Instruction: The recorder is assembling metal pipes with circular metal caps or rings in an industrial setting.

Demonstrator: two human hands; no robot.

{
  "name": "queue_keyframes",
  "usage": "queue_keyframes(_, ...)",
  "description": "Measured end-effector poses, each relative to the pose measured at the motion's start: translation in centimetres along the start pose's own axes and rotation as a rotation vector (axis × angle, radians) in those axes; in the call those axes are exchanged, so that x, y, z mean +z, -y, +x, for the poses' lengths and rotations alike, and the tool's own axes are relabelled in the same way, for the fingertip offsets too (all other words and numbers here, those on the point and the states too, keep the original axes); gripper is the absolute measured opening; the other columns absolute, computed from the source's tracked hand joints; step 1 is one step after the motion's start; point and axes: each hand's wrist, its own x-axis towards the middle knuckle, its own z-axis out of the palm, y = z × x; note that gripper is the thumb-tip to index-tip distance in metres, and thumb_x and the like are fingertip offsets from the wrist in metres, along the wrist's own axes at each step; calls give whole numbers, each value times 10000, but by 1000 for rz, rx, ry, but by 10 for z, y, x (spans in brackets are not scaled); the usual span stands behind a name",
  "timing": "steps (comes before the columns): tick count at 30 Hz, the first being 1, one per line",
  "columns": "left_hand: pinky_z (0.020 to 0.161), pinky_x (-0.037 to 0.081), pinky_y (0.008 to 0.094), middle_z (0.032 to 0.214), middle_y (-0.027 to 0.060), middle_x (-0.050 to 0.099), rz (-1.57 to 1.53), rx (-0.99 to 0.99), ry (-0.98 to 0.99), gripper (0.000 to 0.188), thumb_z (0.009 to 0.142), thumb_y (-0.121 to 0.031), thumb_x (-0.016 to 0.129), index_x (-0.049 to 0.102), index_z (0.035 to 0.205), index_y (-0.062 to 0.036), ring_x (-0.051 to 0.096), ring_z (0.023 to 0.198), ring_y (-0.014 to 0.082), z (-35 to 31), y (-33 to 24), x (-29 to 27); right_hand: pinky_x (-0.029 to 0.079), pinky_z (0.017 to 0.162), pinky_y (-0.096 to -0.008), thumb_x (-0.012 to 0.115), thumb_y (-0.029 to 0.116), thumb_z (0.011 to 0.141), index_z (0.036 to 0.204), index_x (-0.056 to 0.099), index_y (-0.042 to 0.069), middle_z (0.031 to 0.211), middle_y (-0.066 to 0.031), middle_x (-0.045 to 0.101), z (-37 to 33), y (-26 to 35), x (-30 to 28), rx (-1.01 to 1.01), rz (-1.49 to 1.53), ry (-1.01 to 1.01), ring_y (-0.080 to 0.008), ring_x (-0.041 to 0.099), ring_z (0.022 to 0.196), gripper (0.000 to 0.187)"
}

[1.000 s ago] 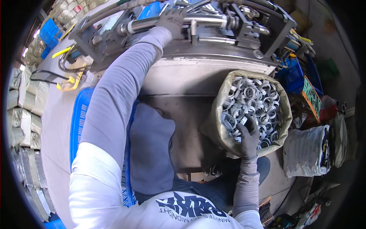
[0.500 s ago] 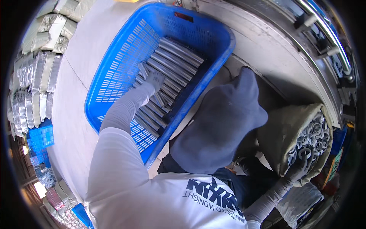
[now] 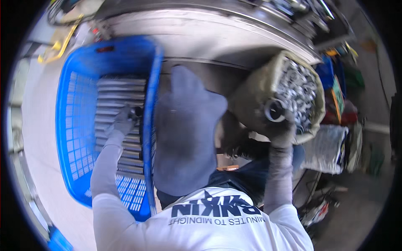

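Note:
My left hand (image 3: 122, 122), in a grey glove, is down inside the blue plastic basket (image 3: 156, 100). Its fingers are closed around a short metal tube (image 3: 136, 111) whose dark open end points right. Below it lie metal tubes (image 3: 119, 95) side by side in a row. My gloved right hand (image 3: 284, 125) grips a shiny metal ring (image 3: 275, 110) at the near edge of an open sack (image 3: 251, 94). Many similar metal rings (image 3: 298, 85) fill that sack. Motion blurs both hands somewhat.
A grey cloth-covered shape (image 3: 186, 129) rises between basket and sack. Machinery (image 3: 293, 12) runs along the far side above a pale base (image 3: 201, 31). A silvery wrapped bundle (image 3: 326, 148) lies right of the sack; a yellow-handled object (image 3: 58, 46) is at far left.
The view has swung right. My right hand has come up from the sack's rings with one ring in its grip. My left hand now has a tube in its fingers, raised off the row.

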Motion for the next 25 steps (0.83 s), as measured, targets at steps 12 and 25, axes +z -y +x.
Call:
queue_keyframes(12, 844, 511, 457, 1059, 129, 692, 223, 952, -176, 539, 736, -240, 825, 653, 1213, -59, 678, 933, 324, -64, -423, -134, 540, 890, -324, 446, 329, 1085, 1207, 655, -59, 1059, -112, 669, -32, -19, 10, -282, -520, 97, -190, 676, 964, 458)
queue_keyframes(25, 810, 520, 382, 971, 61, 651, 540, 932, -26, 482, 788, -385, 808, 587, 1103, -95, 680, 921, 242, -68, -471, -55, 531, 957, -395, 420, 333, 1043, 1098, 730, -19, 1203, -203, 715, -41, -36, -1, -442, -717, -55, -317, 706, 1064, 472)
